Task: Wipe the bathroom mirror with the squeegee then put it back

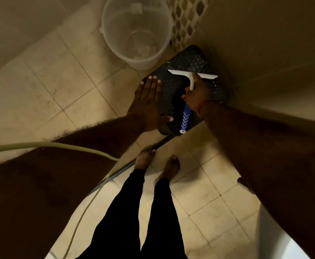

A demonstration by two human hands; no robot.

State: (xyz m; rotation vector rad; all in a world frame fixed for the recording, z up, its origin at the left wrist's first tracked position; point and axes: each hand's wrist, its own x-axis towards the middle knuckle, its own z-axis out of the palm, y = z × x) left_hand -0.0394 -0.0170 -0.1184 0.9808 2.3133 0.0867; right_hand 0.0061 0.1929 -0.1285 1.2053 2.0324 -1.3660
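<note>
The squeegee (191,76) has a white blade and neck and a blue patterned handle (185,118). It is above a black dotted stool (173,86) by the wall. My right hand (196,95) grips the squeegee at the join of neck and handle, with the blade pointing away from me. My left hand (149,100) is stretched out flat, fingers straight, over the left side of the stool and holds nothing. No mirror shows in the view.
A clear plastic bucket (137,32) stands on the beige tiled floor beyond the stool. A pale hose (74,146) curves across the lower left. My bare feet (156,161) stand near the stool. A wall runs along the right.
</note>
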